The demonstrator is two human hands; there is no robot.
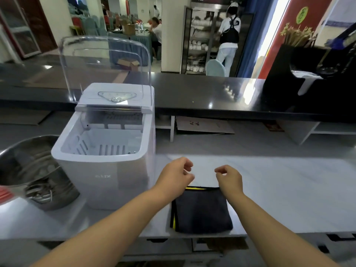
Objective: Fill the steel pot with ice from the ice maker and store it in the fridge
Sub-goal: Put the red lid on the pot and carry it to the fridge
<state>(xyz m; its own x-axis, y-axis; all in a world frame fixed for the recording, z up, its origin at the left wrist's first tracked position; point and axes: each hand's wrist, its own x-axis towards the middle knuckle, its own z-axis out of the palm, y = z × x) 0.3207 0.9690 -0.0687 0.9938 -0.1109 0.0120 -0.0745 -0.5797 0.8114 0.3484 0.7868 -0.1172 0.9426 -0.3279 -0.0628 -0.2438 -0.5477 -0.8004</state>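
The white ice maker (107, 166) stands on the pale counter with its clear lid (105, 60) raised upright. Its white slotted basket (104, 143) looks nearly bare inside. To its left sits the steel pot (38, 174), partly cut off by the frame edge, its contents blurred. My left hand (176, 173) hovers just right of the ice maker with fingers loosely curled, holding nothing. My right hand (229, 177) hovers a short way to the right of it, also loosely curled and holding nothing. Both hands float above the far edge of a dark cloth.
A dark folded cloth with a yellow edge (202, 209) lies on the counter (279, 185) below my hands. A raised black bar top (202, 93) runs behind. A black holder with sticks (300, 60) stands at right. A person stands at a dish rack beyond.
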